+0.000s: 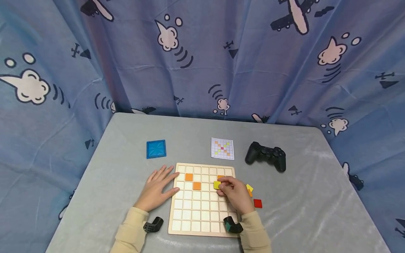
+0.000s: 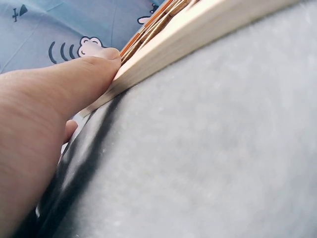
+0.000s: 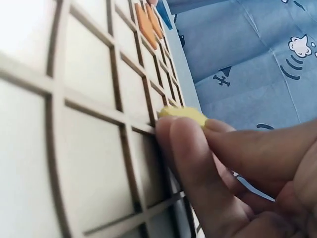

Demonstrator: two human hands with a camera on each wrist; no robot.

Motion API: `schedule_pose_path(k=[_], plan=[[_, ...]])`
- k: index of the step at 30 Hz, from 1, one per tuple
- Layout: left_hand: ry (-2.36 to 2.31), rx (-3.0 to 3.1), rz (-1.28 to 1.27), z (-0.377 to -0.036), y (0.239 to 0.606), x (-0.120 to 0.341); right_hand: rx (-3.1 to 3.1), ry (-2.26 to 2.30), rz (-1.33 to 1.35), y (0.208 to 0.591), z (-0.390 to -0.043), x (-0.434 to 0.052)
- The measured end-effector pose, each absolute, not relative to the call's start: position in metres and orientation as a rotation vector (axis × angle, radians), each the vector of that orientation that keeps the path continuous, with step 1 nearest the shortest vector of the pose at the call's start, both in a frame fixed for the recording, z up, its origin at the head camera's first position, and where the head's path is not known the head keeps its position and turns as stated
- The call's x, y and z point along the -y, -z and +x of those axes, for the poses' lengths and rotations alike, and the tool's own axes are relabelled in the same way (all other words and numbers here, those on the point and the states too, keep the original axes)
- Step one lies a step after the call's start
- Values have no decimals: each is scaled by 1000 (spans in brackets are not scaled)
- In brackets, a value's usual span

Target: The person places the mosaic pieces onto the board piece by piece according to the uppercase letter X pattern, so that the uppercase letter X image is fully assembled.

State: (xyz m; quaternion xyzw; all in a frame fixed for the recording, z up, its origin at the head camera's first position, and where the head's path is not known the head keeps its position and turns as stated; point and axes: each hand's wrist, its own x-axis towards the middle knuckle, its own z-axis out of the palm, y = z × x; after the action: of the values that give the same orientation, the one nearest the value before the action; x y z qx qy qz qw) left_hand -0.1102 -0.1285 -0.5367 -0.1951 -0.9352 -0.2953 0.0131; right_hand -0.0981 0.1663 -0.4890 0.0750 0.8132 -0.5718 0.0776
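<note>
A wooden grid board [image 1: 191, 206] lies on the grey table, with orange square tiles [image 1: 188, 177] in a few of its upper cells. My right hand [image 1: 235, 194] pinches a yellow square tile [image 1: 216, 185] over the board's upper right part; the right wrist view shows this yellow tile [image 3: 182, 114] between fingertips and thumb. Spread out, my left hand [image 1: 156, 189] rests at the board's left edge. Its thumb [image 2: 94, 69] touches the wooden rim in the left wrist view. Part of another orange tile [image 1: 220, 176] shows just above the right fingers.
Right of the board lie a red tile [image 1: 257, 203] and a yellow tile [image 1: 250, 188] overlapping an orange one. Behind it are a card with a coloured grid pattern [image 1: 222, 148], a black game controller [image 1: 265, 156] and a blue square tray [image 1: 156, 149]. A patterned curtain [image 1: 202, 70] hangs behind.
</note>
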Motion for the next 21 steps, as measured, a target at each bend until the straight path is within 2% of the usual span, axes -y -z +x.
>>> schedule_pose_path(k=[21], plan=[[915, 2905, -621, -112, 539, 129, -2692, 1422, 67, 492, -99, -156]])
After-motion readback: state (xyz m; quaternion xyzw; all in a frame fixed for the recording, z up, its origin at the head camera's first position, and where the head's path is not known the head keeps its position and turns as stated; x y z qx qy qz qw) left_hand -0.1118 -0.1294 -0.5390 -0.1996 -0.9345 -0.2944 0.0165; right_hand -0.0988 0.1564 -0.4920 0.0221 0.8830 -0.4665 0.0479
